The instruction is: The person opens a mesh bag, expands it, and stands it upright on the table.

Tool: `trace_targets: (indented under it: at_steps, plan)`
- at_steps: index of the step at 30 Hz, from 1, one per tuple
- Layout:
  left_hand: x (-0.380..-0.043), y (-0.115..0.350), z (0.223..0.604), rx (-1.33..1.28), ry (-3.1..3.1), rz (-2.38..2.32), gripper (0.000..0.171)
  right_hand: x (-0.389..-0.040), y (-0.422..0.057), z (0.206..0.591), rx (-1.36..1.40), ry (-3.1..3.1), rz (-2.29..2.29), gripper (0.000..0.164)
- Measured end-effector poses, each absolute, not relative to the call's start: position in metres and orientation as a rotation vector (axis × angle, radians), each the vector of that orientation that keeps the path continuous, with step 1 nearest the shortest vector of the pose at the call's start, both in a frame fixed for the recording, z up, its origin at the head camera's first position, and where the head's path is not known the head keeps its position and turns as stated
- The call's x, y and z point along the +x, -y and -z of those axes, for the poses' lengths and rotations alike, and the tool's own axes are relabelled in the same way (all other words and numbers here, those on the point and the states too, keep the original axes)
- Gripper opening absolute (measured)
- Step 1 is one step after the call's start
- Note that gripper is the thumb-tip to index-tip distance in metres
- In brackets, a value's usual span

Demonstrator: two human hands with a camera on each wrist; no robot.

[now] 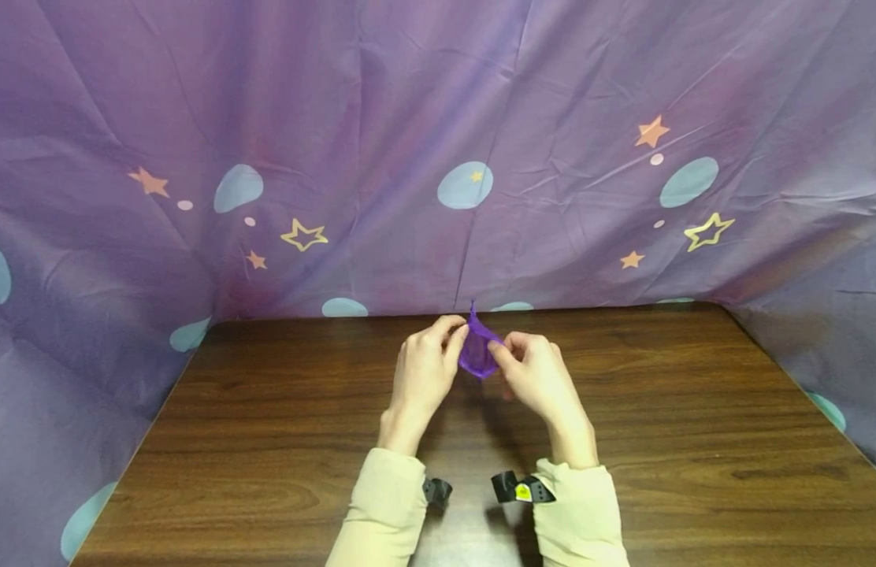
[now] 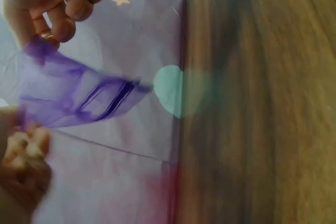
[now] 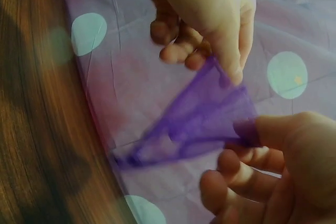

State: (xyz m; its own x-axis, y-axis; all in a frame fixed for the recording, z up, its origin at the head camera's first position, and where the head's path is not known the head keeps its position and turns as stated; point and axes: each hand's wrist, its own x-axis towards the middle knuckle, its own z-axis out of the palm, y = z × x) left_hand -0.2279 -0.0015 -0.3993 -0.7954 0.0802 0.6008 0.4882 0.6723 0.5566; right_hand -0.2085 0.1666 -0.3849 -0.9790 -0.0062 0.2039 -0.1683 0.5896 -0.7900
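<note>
Both hands hold a small sheer purple pouch (image 1: 478, 358) just above the table, near its far edge. My left hand (image 1: 425, 366) pinches one side between thumb and fingertips; my right hand (image 1: 540, 374) pinches the other. Between them the thin fabric stretches, with a narrow tip standing up at the far end in the head view. In the left wrist view, the pouch (image 2: 58, 87) tapers to a dark, creased point. The right wrist view shows light passing through the pouch (image 3: 210, 121) between the two sets of fingertips.
A dark wooden table (image 1: 268, 441) spreads beneath the hands. Behind it and at both sides hangs a purple cloth (image 1: 395, 118) printed with stars and pale blue spots. Black straps (image 1: 523, 490) sit at the cuffs of the pale sleeves (image 1: 580, 512).
</note>
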Motion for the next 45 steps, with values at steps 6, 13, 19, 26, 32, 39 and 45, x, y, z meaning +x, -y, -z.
trace_targets:
  at_steps: [6, 13, 19, 26, 32, 39, 45]
  plan:
    - [-0.22, 0.005, 0.396, -0.335, 2.763, 1.241, 0.041, -0.208, -0.167, 0.385, 0.059, 2.548, -1.389, 0.031]
    - [-0.217, 0.001, 0.392, -0.601, 2.787, 1.813, 0.043, -0.209, -0.167, 0.384, 0.042, 2.518, -1.368, 0.027]
    - [-0.216, 0.001, 0.388, -0.573, 2.72, 1.735, 0.035, -0.208, -0.167, 0.382, 0.136, 2.594, -1.304, 0.026]
    - [-0.217, 0.005, 0.386, -0.485, 2.783, 1.497, 0.035, -0.207, -0.169, 0.382, 0.134, 2.653, -1.328, 0.024]
    - [-0.218, 0.009, 0.385, -0.398, 2.813, 1.353, 0.036, -0.207, -0.168, 0.383, 0.121, 2.643, -1.359, 0.026]
    - [-0.225, 0.02, 0.391, -0.621, 2.656, 1.798, 0.031, -0.207, -0.168, 0.38, 0.077, 2.57, -1.417, 0.027]
    - [-0.235, 0.035, 0.404, -0.663, 2.424, 2.358, 0.047, -0.206, -0.166, 0.376, 0.093, 2.382, -1.667, 0.031]
